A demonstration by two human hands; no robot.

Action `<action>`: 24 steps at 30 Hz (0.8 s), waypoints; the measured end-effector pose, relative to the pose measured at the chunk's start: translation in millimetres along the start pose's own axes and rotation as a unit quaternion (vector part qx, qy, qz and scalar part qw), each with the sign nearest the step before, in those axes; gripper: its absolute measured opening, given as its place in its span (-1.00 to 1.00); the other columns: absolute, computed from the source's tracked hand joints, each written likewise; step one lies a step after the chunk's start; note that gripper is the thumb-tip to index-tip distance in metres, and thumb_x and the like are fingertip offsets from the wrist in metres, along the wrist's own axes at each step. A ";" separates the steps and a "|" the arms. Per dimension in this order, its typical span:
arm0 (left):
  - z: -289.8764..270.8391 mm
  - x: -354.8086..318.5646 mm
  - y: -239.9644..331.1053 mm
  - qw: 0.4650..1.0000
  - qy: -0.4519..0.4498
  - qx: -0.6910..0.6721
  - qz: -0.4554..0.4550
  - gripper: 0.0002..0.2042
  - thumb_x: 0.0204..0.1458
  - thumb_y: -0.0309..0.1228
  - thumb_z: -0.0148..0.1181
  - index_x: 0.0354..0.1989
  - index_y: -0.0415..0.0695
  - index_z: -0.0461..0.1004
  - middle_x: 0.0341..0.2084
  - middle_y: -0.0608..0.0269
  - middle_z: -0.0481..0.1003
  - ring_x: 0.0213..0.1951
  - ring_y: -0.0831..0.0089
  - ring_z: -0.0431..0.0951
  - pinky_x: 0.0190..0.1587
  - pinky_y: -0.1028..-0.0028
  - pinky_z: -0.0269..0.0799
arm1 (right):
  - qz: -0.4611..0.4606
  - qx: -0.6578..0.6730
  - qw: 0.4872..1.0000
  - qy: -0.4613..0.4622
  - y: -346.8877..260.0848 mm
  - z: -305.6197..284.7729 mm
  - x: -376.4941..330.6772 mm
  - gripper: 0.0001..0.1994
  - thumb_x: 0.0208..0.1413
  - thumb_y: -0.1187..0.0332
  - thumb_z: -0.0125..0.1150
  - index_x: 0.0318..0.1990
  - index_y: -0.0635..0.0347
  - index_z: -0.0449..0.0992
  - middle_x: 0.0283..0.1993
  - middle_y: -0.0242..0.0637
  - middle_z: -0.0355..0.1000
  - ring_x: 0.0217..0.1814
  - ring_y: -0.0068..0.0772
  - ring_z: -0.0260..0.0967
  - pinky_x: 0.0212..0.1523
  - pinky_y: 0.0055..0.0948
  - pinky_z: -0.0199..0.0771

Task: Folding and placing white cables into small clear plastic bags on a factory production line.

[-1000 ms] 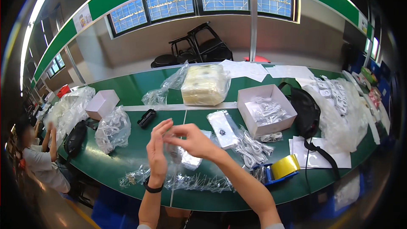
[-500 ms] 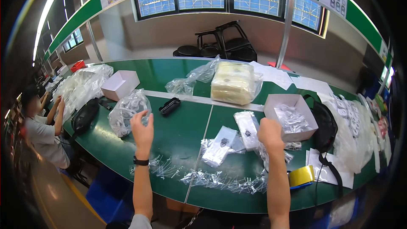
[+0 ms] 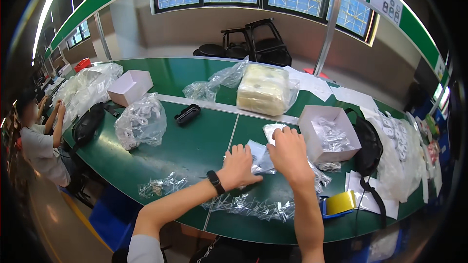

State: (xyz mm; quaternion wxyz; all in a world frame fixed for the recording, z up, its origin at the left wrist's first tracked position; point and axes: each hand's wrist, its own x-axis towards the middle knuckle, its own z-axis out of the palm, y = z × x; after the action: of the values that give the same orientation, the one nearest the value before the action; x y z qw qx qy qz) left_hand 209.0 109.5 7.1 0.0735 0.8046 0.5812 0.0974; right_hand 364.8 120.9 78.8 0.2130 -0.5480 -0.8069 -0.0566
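Note:
Several clear plastic packets with white contents [image 3: 262, 157] lie on the green table between and under my hands. My left hand [image 3: 239, 166], a black band at its wrist, is palm down over the near packets, fingers spread and thumb out to the right. My right hand [image 3: 290, 156] reaches over the far white packet [image 3: 274, 131]; its fingers are apart and slightly bent, touching or just above it. The fingers cover much of the packets, so any grip is not plain. Thin clear strips [image 3: 253, 209] lie scattered in front of my hands.
A white box [image 3: 312, 147] of small clear-wrapped pieces stands to the right, by a black bag [image 3: 370, 143]. A yellow roll [image 3: 341, 203] sits in a blue holder. Left are a black case [image 3: 187, 114], a clear bag [image 3: 141, 122] and a seated person [image 3: 41, 151]. A wrapped yellowish stack [image 3: 263, 90] stands behind.
My left hand has swung right and down from beside the clear bag to the packets. My right hand has moved left from the white box and loosened from a fist. The view has shifted slightly.

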 end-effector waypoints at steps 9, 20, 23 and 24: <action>18.2 42.2 -69.8 0.996 -0.018 -0.018 -0.083 -0.30 -0.34 -0.08 0.40 -0.12 -0.39 0.29 -0.16 -0.19 0.37 -0.06 -0.14 0.44 -0.05 0.08 0.44 | 0.004 0.059 0.998 0.009 9.7 -13.6 1.0 -0.77 0.04 0.29 0.26 -0.22 0.26 0.49 -0.19 -0.13 0.43 -0.05 -0.09 0.34 0.00 -0.18 0.29; 12.2 70.5 -120.5 0.989 0.090 -0.116 0.000 -0.29 -0.20 -0.21 0.30 0.15 -0.30 0.22 -0.08 -0.10 0.33 -0.04 -0.08 0.43 0.06 0.18 0.38 | -0.020 0.092 0.995 0.015 16.9 -7.5 4.7 -0.75 0.01 0.28 0.31 -0.29 0.29 0.47 -0.22 -0.06 0.43 -0.09 -0.05 0.40 -0.02 -0.15 0.33; 7.9 62.0 -122.8 0.993 0.111 -0.035 0.010 -0.25 -0.19 -0.17 0.35 0.19 -0.29 0.25 -0.03 -0.08 0.35 0.02 0.00 0.40 0.11 0.26 0.34 | -0.016 0.097 0.995 -0.019 14.9 -6.6 6.2 -0.73 0.09 0.26 0.24 -0.17 0.27 0.47 -0.16 -0.09 0.42 -0.03 -0.07 0.36 0.01 -0.19 0.30; 4.8 54.9 -128.9 0.994 0.098 -0.042 0.028 -0.27 -0.16 -0.16 0.36 0.17 -0.29 0.28 -0.01 -0.07 0.36 0.04 0.03 0.40 0.12 0.27 0.33 | -0.018 0.095 0.995 -0.020 12.4 -3.0 7.8 -0.73 0.09 0.26 0.24 -0.16 0.27 0.46 -0.16 -0.09 0.43 -0.03 -0.06 0.36 0.02 -0.19 0.30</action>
State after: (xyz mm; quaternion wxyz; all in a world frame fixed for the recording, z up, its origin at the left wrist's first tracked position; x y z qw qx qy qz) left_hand 108.1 202.0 -23.5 0.0472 0.8032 0.5586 0.2016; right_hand 374.5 131.5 82.8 0.2463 -0.5117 -0.8226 0.0274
